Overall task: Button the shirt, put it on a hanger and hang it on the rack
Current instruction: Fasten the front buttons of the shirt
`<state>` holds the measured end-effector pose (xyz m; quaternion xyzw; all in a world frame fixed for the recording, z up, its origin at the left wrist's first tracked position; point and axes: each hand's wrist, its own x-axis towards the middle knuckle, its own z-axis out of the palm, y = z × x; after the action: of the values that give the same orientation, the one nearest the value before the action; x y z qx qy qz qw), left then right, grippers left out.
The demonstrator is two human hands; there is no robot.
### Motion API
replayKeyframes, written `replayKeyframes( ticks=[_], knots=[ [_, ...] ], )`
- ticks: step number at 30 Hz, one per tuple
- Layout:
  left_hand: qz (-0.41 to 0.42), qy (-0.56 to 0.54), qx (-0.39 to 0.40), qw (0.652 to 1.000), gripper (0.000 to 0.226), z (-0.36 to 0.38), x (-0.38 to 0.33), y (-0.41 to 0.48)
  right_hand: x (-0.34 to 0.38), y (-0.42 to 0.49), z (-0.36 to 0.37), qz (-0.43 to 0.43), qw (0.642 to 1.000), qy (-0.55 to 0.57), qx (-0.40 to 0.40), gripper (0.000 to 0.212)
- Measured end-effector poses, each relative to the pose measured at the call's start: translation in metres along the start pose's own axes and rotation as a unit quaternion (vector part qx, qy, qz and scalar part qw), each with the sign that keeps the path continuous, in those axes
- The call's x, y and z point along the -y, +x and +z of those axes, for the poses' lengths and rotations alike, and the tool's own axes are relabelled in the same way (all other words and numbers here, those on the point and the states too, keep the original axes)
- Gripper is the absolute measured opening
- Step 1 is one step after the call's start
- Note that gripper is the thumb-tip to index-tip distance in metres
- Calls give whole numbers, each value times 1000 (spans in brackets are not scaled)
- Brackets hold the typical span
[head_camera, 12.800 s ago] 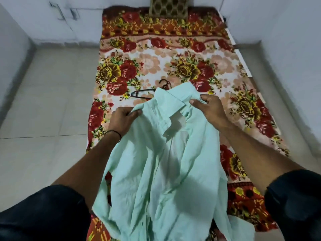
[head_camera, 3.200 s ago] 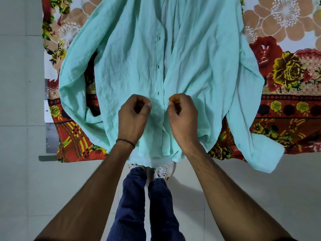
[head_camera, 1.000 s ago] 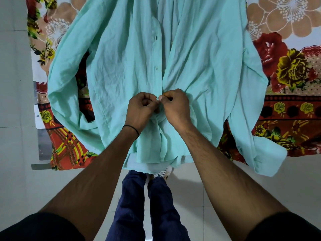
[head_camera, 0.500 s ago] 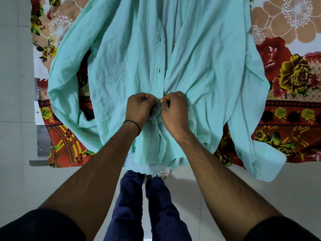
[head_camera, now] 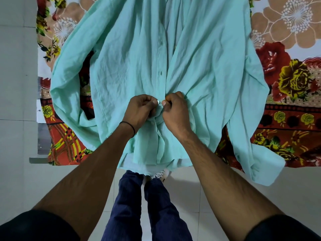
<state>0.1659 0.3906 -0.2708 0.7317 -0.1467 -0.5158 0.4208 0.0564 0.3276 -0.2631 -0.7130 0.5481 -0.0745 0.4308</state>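
A mint-green shirt (head_camera: 132, 66) lies front-up on the floral bedspread (head_camera: 291, 79), its hem hanging over the near edge and both sleeves spread out to the sides. My left hand (head_camera: 140, 110) and my right hand (head_camera: 175, 112) meet at the placket low on the shirt. Each pinches one front edge of the cloth, thumbs nearly touching, with a small pale button showing between them. Two buttons above my hands sit along the placket. The collar is out of frame at the top. No hanger or rack is in view.
The bed's near edge runs across the middle of the view, with pale tiled floor (head_camera: 15, 101) to the left and below. My legs in dark blue trousers (head_camera: 152, 206) stand against the bed edge. The right sleeve cuff (head_camera: 264, 171) dangles over the edge.
Earlier I held the shirt up over the bed; it now lies flat. Over the last second my hands have stayed pinched together at the same low spot on the placket.
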Motion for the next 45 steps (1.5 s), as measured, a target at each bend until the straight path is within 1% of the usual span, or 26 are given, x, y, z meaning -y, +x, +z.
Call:
replayKeyframes(
  ticks=[3,5,7,10,13,15,18,20,22,24,26,28,31,34,36,39,41,43,45],
  knots=[
    [3,-11,-27,1000,12,3,3,-3,-1,-2,2,-15,999,-32,-11,7],
    [7,5,-44,999,12,5,3,-4,0,-1,2,-3,1000,-30,-4,8],
    [12,34,-57,998,9,7,2,-4,0,1,-1,17,1000,7,-2,12],
    [22,43,-80,996,8,7,-4,-5,1,3,-11,35,994,100,-37,17],
    [63,15,-113,991,9,4,-20,-2,7,7,-24,20,985,150,-84,10],
    [94,25,-113,989,9,5,-32,5,15,15,-30,8,980,171,-97,9],
    [116,95,-107,983,7,15,-46,27,25,38,-33,13,977,195,-81,17],
    [102,193,-122,968,15,19,-49,43,26,51,-30,29,985,163,-57,18],
    [68,261,-131,954,25,18,-50,55,20,61,-28,51,991,115,-42,16],
    [60,304,-126,942,28,16,-49,61,17,67,-28,68,991,106,-41,14],
    [67,319,-108,939,22,14,-48,62,16,67,-26,69,992,100,-47,11],
    [65,295,-97,948,15,10,-48,63,21,67,-24,74,992,93,-47,8],
    [66,248,-79,963,19,3,-49,63,29,66,-19,89,991,91,-49,8],
    [78,225,-65,969,12,-1,-51,63,34,69,-16,102,991,67,-61,8],
    [78,208,-61,973,12,-2,-52,64,36,70,-16,112,990,58,-68,11],
    [45,126,-41,990,9,-4,-52,66,39,71,-13,113,991,36,-68,14],
    [29,79,-25,996,5,-5,-51,63,39,72,-11,115,991,21,-71,10],
    [34,51,-22,998,5,-5,-49,62,37,71,-10,119,989,38,-80,8],
    [41,36,-23,998,7,-6,-49,61,36,69,-11,129,982,107,-85,7]
  ],
)
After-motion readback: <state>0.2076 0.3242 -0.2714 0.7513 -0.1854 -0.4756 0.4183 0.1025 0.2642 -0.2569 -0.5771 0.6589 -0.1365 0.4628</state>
